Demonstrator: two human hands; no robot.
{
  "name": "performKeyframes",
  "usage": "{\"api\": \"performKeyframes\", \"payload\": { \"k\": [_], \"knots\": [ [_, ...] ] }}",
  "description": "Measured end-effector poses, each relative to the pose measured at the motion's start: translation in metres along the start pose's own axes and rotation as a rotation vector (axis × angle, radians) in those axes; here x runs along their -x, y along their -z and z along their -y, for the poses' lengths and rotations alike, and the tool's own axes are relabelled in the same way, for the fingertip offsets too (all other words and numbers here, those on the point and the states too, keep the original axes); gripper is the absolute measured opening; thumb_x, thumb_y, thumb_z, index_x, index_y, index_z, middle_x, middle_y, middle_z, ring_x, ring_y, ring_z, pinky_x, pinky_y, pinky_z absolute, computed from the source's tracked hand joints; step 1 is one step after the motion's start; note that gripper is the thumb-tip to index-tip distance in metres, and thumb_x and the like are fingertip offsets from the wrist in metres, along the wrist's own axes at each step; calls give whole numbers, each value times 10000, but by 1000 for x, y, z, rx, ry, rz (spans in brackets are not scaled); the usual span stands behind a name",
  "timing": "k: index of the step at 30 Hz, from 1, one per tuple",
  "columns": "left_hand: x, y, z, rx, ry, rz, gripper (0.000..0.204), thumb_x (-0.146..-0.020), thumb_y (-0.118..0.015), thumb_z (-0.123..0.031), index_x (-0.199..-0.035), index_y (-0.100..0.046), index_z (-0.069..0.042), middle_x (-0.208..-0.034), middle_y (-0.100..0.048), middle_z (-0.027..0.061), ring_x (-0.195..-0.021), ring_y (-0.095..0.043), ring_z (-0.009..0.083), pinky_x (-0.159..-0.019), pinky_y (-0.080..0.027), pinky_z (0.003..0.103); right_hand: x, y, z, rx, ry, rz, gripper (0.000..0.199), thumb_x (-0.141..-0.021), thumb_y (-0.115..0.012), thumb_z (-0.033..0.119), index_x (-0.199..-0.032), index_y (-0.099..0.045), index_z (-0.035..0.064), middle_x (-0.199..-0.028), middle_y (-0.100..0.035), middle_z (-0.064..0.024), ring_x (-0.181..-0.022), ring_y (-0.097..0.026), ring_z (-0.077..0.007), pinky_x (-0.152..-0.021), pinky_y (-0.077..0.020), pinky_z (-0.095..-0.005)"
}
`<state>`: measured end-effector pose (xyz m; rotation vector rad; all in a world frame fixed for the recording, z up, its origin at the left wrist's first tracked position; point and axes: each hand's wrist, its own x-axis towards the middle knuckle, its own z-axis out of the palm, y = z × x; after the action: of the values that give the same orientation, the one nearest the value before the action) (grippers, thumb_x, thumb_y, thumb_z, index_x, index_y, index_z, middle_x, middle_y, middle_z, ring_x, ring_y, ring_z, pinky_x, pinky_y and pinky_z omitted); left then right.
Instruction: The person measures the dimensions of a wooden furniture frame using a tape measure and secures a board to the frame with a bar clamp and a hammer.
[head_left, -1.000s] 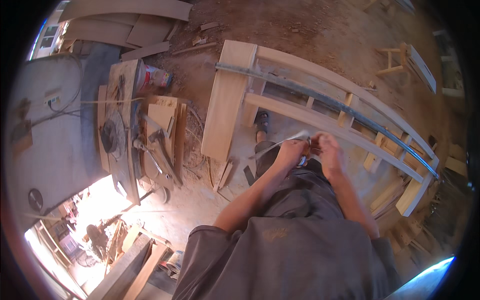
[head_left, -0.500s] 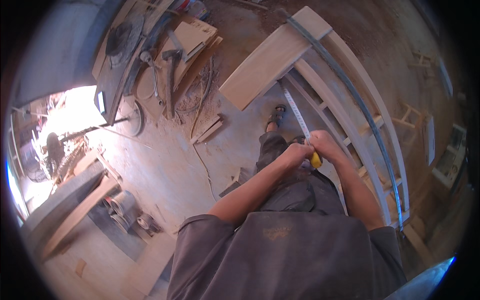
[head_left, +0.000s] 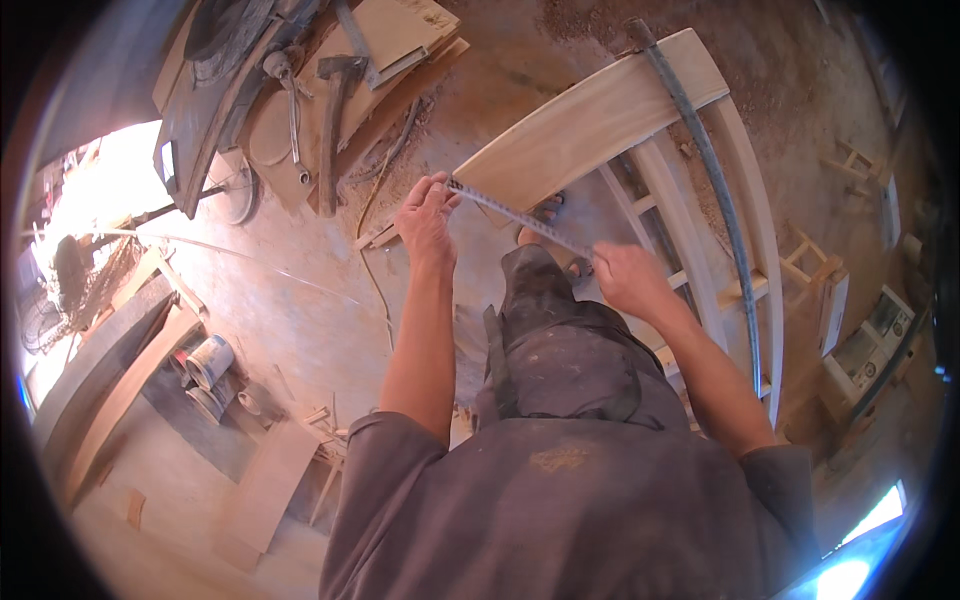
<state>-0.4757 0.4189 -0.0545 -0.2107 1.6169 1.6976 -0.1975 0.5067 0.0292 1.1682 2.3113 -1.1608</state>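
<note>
A pale tape measure blade (head_left: 520, 217) stretches between my two hands. At its far left end, my left hand (head_left: 430, 218) pinches the blade beside the near left end of a wide wooden board (head_left: 570, 120). My right hand (head_left: 633, 280) is closed at the other end of the tape, and its case is hidden inside the fist. The board is the broad end piece of a curved wooden frame (head_left: 680, 215) with long rails and short crosspieces. A dark, bent strip (head_left: 710, 165) lies over the board and runs along the frame.
A hammer (head_left: 335, 120) and wood panels (head_left: 400, 35) lie at the far left. Buckets (head_left: 210, 362) stand beside curved timbers (head_left: 130, 395) at the left. A cord (head_left: 378, 210) trails over the floor. Small wooden frames (head_left: 805, 255) lie at the right.
My left hand has left my right hand and reached out to the tape's end by the board. The blade has swung from pointing under the board to slanting leftward. The yellow case is now hidden.
</note>
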Motion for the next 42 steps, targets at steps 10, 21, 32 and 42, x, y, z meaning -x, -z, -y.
{"api": "performKeyframes", "payload": {
  "k": [10,21,32,42],
  "knots": [
    [-19,-3,15,-176,-39,-40,127,-851,-647,31,-963,-688,76,-844,-679,97,-722,-641,145,-658,-533,241,-35,28,2,134,-46,19,196,-911,-467,210,-896,-607,74,-767,-650,-203,-766,-634,-426,-682,-490,-533],
    [-5,-17,23,-930,-566,-120,248,-815,-637,-87,-1016,-703,41,-871,-716,151,-738,-681,209,-708,-530,333,94,7,-112,18,-175,-206,262,-914,-511,284,-875,-644,62,-877,-669,-177,-853,-635,-392,-746,-490,-506],
    [210,-57,222,-508,-237,-122,493,-795,-621,-55,-1265,-495,27,-1131,-602,194,-888,-646,289,-683,-548,372,446,-10,-355,-69,-440,-515,238,-877,-560,238,-811,-665,36,-832,-643,-175,-854,-593,-388,-765,-464,-486],
    [394,5,363,-1334,427,994,624,-894,-615,-134,-1425,-380,95,-1248,-612,219,-1048,-642,262,-864,-527,355,652,-84,-444,-175,-800,-450,248,-845,-586,313,-830,-731,113,-880,-695,-166,-884,-647,-382,-810,-488,-510]
  ]
}}
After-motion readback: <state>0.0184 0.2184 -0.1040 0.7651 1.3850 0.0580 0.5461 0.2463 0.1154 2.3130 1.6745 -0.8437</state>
